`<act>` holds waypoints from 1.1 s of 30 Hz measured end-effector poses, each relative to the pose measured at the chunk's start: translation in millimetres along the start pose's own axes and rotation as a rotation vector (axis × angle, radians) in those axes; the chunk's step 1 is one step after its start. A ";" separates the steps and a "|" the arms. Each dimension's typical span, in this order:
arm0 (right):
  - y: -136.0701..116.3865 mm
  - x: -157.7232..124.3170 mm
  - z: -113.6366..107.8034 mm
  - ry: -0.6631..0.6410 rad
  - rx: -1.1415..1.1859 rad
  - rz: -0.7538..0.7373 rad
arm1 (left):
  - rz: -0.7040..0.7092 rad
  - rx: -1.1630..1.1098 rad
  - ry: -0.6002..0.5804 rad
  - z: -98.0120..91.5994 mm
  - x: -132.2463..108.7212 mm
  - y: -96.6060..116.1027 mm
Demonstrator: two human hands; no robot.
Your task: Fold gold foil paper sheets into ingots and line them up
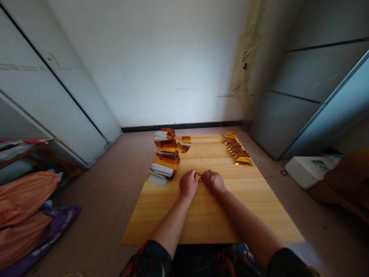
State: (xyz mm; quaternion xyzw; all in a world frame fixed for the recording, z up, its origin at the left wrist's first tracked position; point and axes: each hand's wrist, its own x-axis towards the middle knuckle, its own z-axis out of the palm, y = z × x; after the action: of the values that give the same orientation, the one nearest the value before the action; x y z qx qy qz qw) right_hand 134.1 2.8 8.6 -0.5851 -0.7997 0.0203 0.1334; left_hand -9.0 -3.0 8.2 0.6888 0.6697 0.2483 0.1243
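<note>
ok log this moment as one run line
left hand: at gold foil piece | right hand: at same piece | beside: gold-and-white paper pile | far edge: folded gold foil row | under: wooden board

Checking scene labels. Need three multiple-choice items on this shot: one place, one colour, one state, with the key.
1. Where is the row of folded foil pieces?
A. Along the far right edge of the board
B. On the floor
C. On the shelf at the left

2. What colour is the small piece between the left hand and the right hand?
A. Blue
B. Green
C. Gold

3. What state are the hands in?
A. Both gloved
B. Both bare
C. Only one gloved

Key:
1. A, the row lies on the wood near its far right corner.
2. C, the piece shines gold between the hands.
3. B, bare skin shows on both hands, with no gloves.
</note>
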 end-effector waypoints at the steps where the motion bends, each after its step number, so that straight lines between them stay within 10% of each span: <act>1: -1.0 -1.0 1.4 0.015 0.017 0.009 | -0.035 -0.062 0.014 -0.5 0.3 0.8; 9: -2.8 -3.5 -1.2 -0.029 0.065 0.039 | -0.262 -0.593 -0.120 -1.3 6.2 1.7; 33: -4.4 5.1 -6.4 -0.001 0.306 0.003 | -0.184 -0.675 -0.226 11.6 12.8 -12.3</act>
State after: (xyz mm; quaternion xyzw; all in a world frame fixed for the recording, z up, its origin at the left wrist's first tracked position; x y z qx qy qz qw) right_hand 130.1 5.4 16.6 -0.5592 -0.7863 0.1424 0.2207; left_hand -13.9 12.4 -5.6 0.5688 0.5914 0.3654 0.4396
